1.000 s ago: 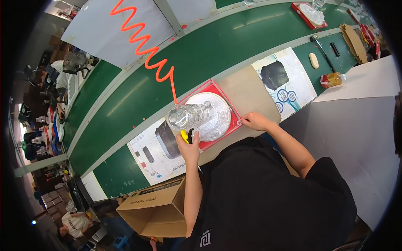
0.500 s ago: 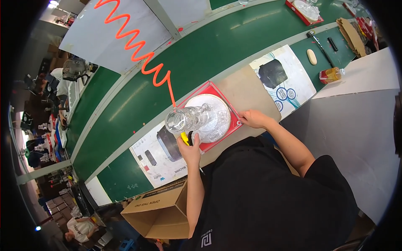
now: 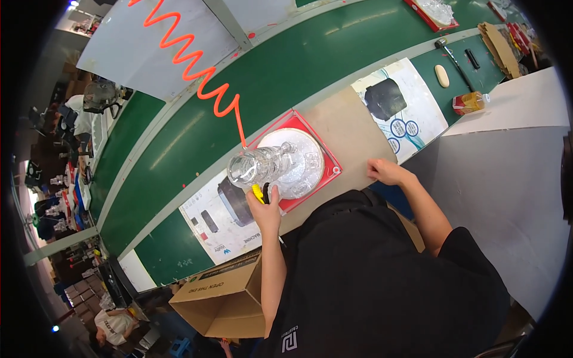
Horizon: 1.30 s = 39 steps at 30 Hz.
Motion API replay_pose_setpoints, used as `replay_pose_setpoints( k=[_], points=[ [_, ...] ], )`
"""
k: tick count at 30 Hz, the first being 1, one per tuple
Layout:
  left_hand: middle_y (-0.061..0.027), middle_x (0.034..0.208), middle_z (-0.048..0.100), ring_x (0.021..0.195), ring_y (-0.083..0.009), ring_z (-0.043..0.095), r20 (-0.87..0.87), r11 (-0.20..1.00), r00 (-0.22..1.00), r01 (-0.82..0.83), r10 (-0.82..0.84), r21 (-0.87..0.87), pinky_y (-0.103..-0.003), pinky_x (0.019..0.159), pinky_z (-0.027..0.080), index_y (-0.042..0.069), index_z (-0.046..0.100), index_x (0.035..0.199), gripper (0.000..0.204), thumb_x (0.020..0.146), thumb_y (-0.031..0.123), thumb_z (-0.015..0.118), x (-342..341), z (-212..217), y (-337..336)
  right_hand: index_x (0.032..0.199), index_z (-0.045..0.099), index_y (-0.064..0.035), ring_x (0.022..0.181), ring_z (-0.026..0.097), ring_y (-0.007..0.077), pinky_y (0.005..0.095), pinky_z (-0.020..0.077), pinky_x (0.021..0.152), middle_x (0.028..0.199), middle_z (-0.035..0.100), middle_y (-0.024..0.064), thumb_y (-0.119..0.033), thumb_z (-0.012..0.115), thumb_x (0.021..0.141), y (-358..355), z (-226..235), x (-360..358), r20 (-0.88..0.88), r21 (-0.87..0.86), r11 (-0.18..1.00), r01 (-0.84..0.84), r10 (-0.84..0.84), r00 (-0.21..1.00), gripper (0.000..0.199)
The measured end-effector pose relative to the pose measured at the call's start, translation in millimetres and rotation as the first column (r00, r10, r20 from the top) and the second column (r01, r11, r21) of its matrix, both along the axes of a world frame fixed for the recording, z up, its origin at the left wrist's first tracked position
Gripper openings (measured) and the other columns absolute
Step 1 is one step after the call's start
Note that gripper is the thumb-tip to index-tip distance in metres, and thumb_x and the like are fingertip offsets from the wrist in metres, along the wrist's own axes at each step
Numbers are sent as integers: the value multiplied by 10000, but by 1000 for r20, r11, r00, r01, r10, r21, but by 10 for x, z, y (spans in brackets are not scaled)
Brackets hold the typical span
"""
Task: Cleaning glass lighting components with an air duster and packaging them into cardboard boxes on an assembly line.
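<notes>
Left hand (image 3: 265, 213): clamped on tool (image 3: 258, 193), mid-frame
Right hand (image 3: 387, 172): grip cannot tell
Tray (image 3: 332, 171): 1 disc (image 3: 310, 156) already in; remainder unclear

Lettering marks the carton (image 3: 230, 292), printed sheets (image 3: 216, 235) and black shirt (image 3: 382, 274).

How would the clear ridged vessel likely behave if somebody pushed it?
The clear ridged vessel may be slippery, as its surface looks shiny. Its rounded sides suggest it could roll if on its side. It looks glass-like, so it may be fragile.
</notes>
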<state>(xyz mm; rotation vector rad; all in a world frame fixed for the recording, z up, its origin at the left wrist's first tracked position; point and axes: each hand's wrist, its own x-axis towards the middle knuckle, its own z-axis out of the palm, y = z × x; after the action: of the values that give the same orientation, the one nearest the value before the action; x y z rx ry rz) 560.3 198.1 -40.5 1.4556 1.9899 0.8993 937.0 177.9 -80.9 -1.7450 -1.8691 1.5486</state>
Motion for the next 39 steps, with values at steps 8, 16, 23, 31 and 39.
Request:
replay_pose_setpoints(
  k=[8, 16, 23, 31, 39],
  points=[
    [-192, 984, 566, 894, -324, 541, -53, 1000, 999, -5, 4, -23, -388, 827, 429, -30, 490, 1098, 517, 811, 315, 747, -1, 2, 8, 1111, 486, -65, 798, 618, 231, 350, 499, 706, 943, 592, 88, -138, 736, 802, -74, 199, -138, -106, 6, 997, 72, -71, 992, 404],
    [-114, 986, 603, 852, -205, 581, 305, 974, 951, 112, -48, -196, -311, 736, 480, -16, 515, 1162, 472, 816, 209, 744, -95, 172, 511, 939, 528, -70, 800, 622, 294, 402, 496, 680, 884, 615, 100, -329, 690, 843, 412, 56, -755, 177, 399, 917, -25, -50, 983, 320],
    [-111, 1145, 556, 1034, -233, 595, 657, 986, 740, -53, 143, -155, -377, 684, 603, -1, 477, 1235, 368, 905, 89, 614, -294, 542, 406, 921, 595, -33, 753, 642, 207, 314, 511, 682, 807, 630, 79, -187, 656, 884, 485, 543, -806, -86, 406, 910, 89, -59, 995, 170],
    [-130, 1181, 565, 1027, -240, 608, 802, 831, 406, 522, -438, 190, -383, 805, 559, -5, 483, 1256, 394, 884, 26, 612, -56, 1656, 190, 1323, 397, -34, 1003, 630, 256, 321, 513, 827, 1216, 570, 157, -255, 809, 762, 677, 1916, -1400, -877, 248, 967, 62, 197, 438, 731],
    [-77, 1073, 657, 1031, -158, 615, 490, 321, 213, 936, -846, 148, -312, 946, 454, 27, 597, 1182, 339, 863, 106, 680, 321, 1664, 166, 1480, 153, -75, 1237, 480, 362, 434, 462, 948, 1396, 372, 328, -297, 808, 754, 507, 2448, -1416, -971, -178, 969, -171, -145, 191, 1003]
  ],
)
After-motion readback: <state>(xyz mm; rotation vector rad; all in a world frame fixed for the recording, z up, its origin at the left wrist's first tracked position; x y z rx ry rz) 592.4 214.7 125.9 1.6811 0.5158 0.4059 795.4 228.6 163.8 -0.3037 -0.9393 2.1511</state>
